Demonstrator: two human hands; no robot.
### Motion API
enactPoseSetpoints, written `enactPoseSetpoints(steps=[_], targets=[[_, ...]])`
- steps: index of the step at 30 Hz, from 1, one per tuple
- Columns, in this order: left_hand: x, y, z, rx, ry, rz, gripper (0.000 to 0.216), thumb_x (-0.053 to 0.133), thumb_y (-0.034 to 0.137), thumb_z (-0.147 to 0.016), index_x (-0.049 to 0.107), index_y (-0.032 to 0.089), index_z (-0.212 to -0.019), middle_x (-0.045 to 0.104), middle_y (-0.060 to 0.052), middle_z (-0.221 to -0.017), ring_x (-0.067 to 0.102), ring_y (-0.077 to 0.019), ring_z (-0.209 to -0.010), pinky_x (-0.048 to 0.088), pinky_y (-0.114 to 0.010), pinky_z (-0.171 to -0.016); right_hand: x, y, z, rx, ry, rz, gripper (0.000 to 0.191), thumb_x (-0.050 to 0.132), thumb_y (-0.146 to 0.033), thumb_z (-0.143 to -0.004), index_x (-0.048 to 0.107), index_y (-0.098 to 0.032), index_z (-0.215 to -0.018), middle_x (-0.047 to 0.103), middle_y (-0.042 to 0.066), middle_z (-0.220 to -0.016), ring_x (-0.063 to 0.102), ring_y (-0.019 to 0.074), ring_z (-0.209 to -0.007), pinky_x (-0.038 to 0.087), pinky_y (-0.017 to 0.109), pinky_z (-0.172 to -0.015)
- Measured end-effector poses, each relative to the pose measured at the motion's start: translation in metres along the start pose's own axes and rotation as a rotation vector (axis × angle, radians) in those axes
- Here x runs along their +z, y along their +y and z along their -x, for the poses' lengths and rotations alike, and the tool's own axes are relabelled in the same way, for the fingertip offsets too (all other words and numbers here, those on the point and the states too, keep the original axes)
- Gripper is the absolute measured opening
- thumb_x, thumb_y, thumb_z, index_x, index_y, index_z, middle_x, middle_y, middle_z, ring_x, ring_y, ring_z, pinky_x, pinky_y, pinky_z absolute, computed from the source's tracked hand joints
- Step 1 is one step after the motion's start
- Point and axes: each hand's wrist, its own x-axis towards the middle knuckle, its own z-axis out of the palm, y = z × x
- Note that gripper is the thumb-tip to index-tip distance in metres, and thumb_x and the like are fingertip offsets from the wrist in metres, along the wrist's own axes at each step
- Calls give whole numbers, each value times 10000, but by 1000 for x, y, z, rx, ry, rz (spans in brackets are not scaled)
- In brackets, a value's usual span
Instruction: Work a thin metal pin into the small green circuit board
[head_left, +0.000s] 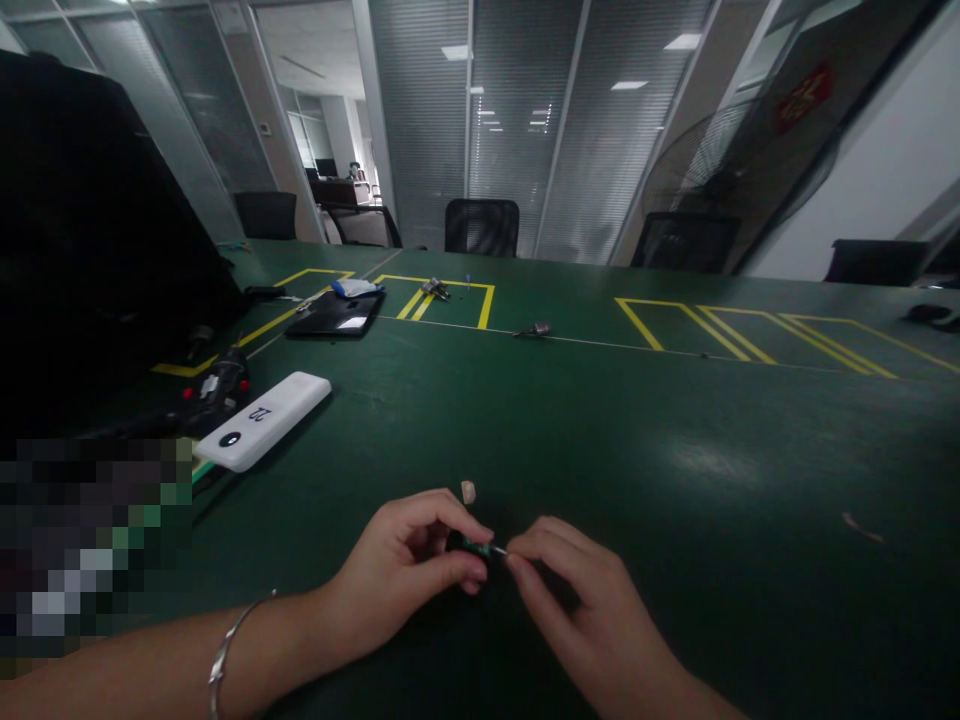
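My left hand (420, 555), with a silver bracelet (219, 665) on the forearm, is closed over the table. Between its thumb and fingers is a small black-and-green piece (474, 546), partly covered by the fingers. A thin silvery pin (498, 550) sticks out of that piece toward the right. The thumb and forefinger of my right hand (574, 585) pinch the pin's far end, and their tips hide it. Just beyond my left fingertips lies a small beige piece (469, 491), touched by neither hand.
On the left a white power bank (266, 420) marked 22 lies near a dark tool (217, 385) and a large black screen (90, 240). Farther back on the green table (637, 450) are a black flat case (335, 314), metal parts (435, 289) and another metal part (538, 329).
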Motion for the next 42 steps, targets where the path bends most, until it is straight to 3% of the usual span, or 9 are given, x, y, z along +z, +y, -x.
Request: enactPoseSetpoints(steps=[4, 14, 18, 22, 25, 36, 42], targets=[[1, 0, -2, -49, -11, 81, 162, 788, 161, -763, 705, 140, -900, 699, -31, -801, 682, -111, -677, 571, -213, -633, 1, 1, 0, 35, -7, -38, 225, 465, -219, -969, 661, -198, -861, 620, 18, -782, 588, 144, -704, 430, 269, -631], [-3, 1, -4, -56, 6, -30, 138, 745, 187, -798, 689, 147, -918, 671, -28, -846, 636, -122, -711, 531, -244, -654, -3, 3, 0, 23, 28, -17, 208, 472, -213, -957, 645, -190, -842, 612, 18, -768, 584, 145, -695, 423, 269, -624], [-7, 6, -5, -3, -58, -307, 113, 672, 194, -861, 685, 169, -970, 665, -37, -924, 622, -167, -878, 492, -302, -797, -4, 6, 0, 67, 80, -46, 205, 470, -234, -966, 627, -201, -838, 611, 10, -773, 588, 144, -706, 429, 266, -635], [-6, 9, -5, 96, -272, -681, 105, 644, 206, -893, 682, 196, -990, 678, -32, -970, 594, -191, -966, 430, -347, -906, -3, 9, -1, 88, 102, -52, 214, 479, -237, -965, 623, -207, -810, 595, -3, -744, 576, 139, -686, 420, 261, -621], [-4, 10, -4, 122, -336, -837, 104, 623, 209, -911, 657, 210, -1010, 679, -26, -1012, 573, -197, -1009, 393, -362, -952, -2, 10, -1, 92, 97, -43, 217, 480, -238, -963, 621, -203, -802, 593, -2, -741, 573, 141, -685, 421, 265, -625], [0, 10, -2, 94, -341, -951, 158, 520, 195, -956, 634, 241, -1055, 570, -45, -1135, 505, -206, -1111, 362, -387, -1058, -4, 10, -2, 80, 63, -21, 201, 487, -217, -960, 633, -200, -824, 618, 2, -770, 592, 145, -721, 427, 273, -659], [1, 7, 1, 106, -244, -927, 258, 565, 282, -932, 525, 233, -1182, 501, -84, -1257, 442, -232, -1253, 312, -423, -1134, -4, 10, -3, 106, 44, -3, 180, 493, -219, -958, 646, -209, -863, 640, 9, -803, 611, 159, -756, 437, 284, -682]])
